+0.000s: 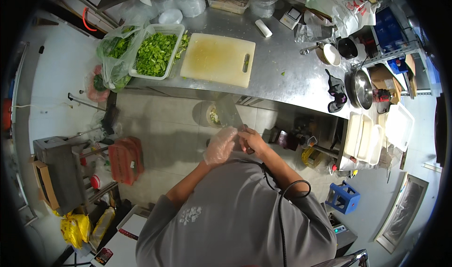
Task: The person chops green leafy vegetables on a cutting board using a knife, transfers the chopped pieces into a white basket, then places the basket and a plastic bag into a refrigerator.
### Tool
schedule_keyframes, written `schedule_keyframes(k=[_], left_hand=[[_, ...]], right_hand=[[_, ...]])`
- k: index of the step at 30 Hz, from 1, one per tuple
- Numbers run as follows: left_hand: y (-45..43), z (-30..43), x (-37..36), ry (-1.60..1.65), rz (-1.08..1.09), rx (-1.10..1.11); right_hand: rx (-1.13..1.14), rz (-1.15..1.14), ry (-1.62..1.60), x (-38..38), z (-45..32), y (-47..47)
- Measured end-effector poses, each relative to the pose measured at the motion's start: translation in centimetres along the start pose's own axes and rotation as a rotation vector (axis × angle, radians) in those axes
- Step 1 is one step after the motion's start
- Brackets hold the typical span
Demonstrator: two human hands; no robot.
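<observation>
My right hand [251,140] grips the dark handle of a cleaver in front of my body. The broad cleaver blade [229,111] points away from me, over the floor just short of the counter edge. My left hand [221,145], in a clear plastic glove, is close beside the handle end of the blade; whether its fingers hold anything is hidden. Beyond the blade, on the counter, lies a stained white cutting board [217,59] with a handle slot. To its left, a white plastic basket [157,77] holds chopped green vegetables [155,53].
A clear bag of leafy greens [118,60] hangs over the counter's left end. Below the blade, a bin [213,116] with scraps stands on the floor. A white roll [263,28], a small scale [291,18] and a steel bowl [363,89] are on the steel counter [275,58].
</observation>
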State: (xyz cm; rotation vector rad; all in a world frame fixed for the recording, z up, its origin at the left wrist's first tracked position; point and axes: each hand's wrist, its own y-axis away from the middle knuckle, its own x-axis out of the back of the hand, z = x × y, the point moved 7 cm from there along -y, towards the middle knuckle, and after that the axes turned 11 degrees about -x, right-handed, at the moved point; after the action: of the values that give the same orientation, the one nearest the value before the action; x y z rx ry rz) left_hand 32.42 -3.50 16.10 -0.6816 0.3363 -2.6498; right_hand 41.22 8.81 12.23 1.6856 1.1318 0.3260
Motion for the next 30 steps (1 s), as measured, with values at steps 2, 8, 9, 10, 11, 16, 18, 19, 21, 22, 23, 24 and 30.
schedule_keyframes(k=[2,8,9,10,11,16,18,19,21,22,23,24,30], left_hand=[[0.6,0.5,-0.2,-0.025,-0.031,-0.049],[1.4,-0.2,-1.7,-0.013,-0.182,-0.035],[1.5,-0.8,-2.0,-0.029,-0.213,-0.017],[1.8,-1.4,-2.3,-0.039,-0.248,-0.006],[2.0,-2.0,-2.7,-0.014,-0.303,-0.005],[3.2,-5.7,-2.8,-0.326,-0.345,-0.072],[3.4,-7.8,-3.0,-0.416,-0.380,-0.070],[3.7,-9.2,-3.4,-0.452,-0.430,-0.039],[3.8,-12.3,-3.3,-0.280,-0.332,0.113],[3.7,-13.7,-2.9,-0.199,-0.245,0.143],[3.8,-15.6,-3.0,-0.184,-0.250,0.211],[3.4,-17.3,-2.6,-0.173,-0.215,0.233],[2.4,-23.5,1.5,-0.330,-0.042,0.595]], right_hand=[[-0.021,0.037,-0.019,-0.9,0.8,0.2],[-0.018,0.024,-0.091,-2.6,2.8,0.9],[-0.013,0.033,-0.055,-2.5,2.9,0.9],[-0.001,0.015,-0.053,-2.7,3.2,1.0],[0.001,0.018,-0.048,-2.7,3.4,1.0],[0.004,0.023,-0.024,-3.2,3.5,1.2],[-0.001,0.046,-0.019,-3.2,3.2,1.3],[-0.004,0.064,-0.007,-3.1,3.1,1.4],[0.010,0.055,0.001,-3.0,2.8,1.6],[0.006,0.063,0.021,-2.9,2.7,1.6],[0.006,0.054,0.042,-2.8,2.7,1.7],[0.000,0.068,0.068,-2.5,2.7,1.8],[-0.001,0.119,0.124,-1.0,2.9,2.0]])
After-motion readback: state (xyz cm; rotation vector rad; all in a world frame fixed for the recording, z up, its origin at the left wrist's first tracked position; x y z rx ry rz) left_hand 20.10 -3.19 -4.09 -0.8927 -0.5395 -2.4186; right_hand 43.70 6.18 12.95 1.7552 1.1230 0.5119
